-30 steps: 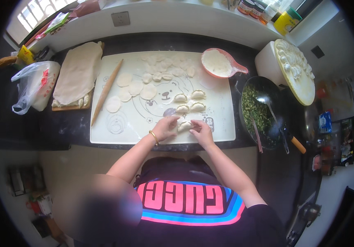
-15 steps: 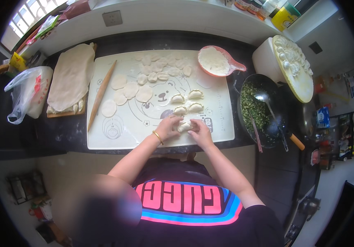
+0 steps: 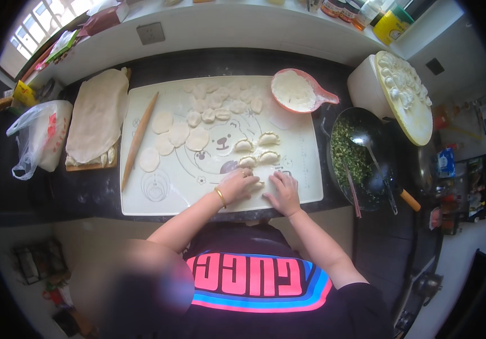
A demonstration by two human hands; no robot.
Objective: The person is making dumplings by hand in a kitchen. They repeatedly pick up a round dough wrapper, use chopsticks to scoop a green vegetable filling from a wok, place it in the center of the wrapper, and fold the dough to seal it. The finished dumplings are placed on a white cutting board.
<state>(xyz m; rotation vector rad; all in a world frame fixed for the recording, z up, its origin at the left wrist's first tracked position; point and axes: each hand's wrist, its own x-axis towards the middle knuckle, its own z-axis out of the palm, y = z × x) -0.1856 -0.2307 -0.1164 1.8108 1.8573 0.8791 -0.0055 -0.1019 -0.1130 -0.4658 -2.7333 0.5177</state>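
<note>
Apparently, the work of dumpling making is in a rather early part. Four dumplings [image 3: 268, 157] are folded and lie in two rows of two on the mat [image 3: 305, 178], with their edges closed. A fifth dumpling [image 3: 259, 184] is at the near side of them, on the mat between the two hands, and only its end can be seen; I cannot tell if its edge is fully sealed.

The left hand [image 3: 240, 185] bends over this fifth one with the palm down and covers most of it, so whether it really grips is not possible to say. The right hand [image 3: 281, 193] is open beside it, fingers spread, holding nothing that I can see.

What is left seems to be much more. Five round wrappers [image 3: 197, 139] are rolled flat but have no filling yet. Behind them are many small dough pieces [image 3: 208, 114], perhaps around twenty; they overlap, so the exact count is uncertain.

Also on the counter [image 3: 198, 63] there is one wok [image 3: 377, 127] of green filling [image 3: 345, 135], well stocked, with one spoon [image 3: 360, 138] and some chopsticks [image 3: 352, 189]; one bowl [image 3: 328, 98] of flour [image 3: 293, 90]; and one dough sheet [image 3: 97, 113]. One rolling pin [image 3: 139, 141] rests on the mat, untouched.
</note>
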